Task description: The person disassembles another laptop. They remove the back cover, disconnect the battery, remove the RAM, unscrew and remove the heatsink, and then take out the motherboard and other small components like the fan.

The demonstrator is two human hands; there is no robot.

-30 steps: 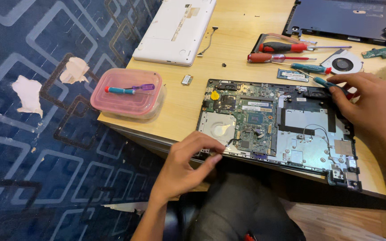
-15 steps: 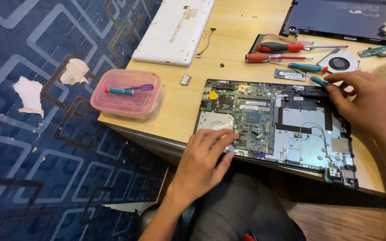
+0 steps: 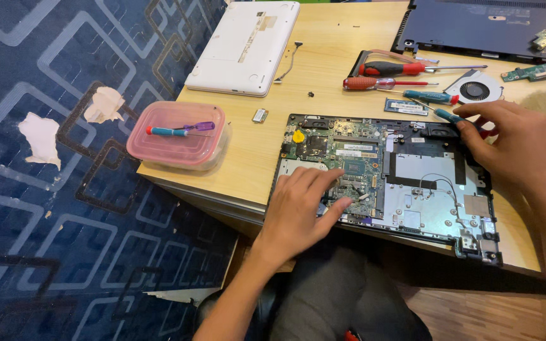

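The opened laptop (image 3: 387, 180) at centre frame has its cover off, board bare and fan (image 3: 475, 88) out; the board remains seated. Left hand (image 3: 301, 211) lies flat on it, fingers apart and empty; right hand (image 3: 507, 148) fingers pinch a teal screwdriver (image 3: 440, 113).

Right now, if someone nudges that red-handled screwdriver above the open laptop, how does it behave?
The red-handled screwdriver would probably roll: its handle looks round and it lies flat on the bare table. Likely stiff, since the shaft looks like thin metal. Probably light.

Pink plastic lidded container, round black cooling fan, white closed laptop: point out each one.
Pink plastic lidded container (image 3: 178, 140): head view, on its lid.
Round black cooling fan (image 3: 474, 89): head view, on the fan hub.
White closed laptop (image 3: 238, 53): head view, on its flat underside.
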